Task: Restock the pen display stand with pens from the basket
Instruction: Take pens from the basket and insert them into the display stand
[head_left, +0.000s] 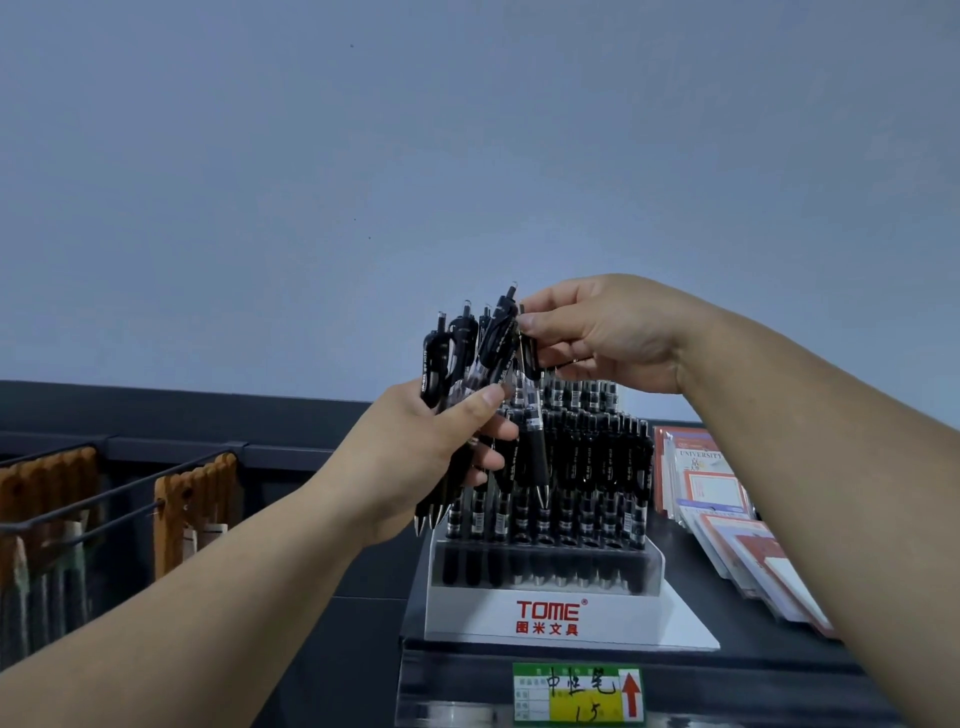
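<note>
A white pen display stand (548, 616) marked TOME stands on a dark shelf, with several black pens (597, 467) upright in its tiered rows. My left hand (431, 457) grips a bundle of black pens (467, 353) just left of and above the stand, tips pointing down. My right hand (608, 332) pinches the top of one black pen (535, 431) that hangs upright beside the bundle, over the stand's left rows. The basket is not in view.
A price label (576, 693) sits on the shelf's front edge (727, 680). Packs of cards or notebooks (737, 530) lean at the right. Wire racks with brown hanging items (192, 499) stand at the left. A plain wall is behind.
</note>
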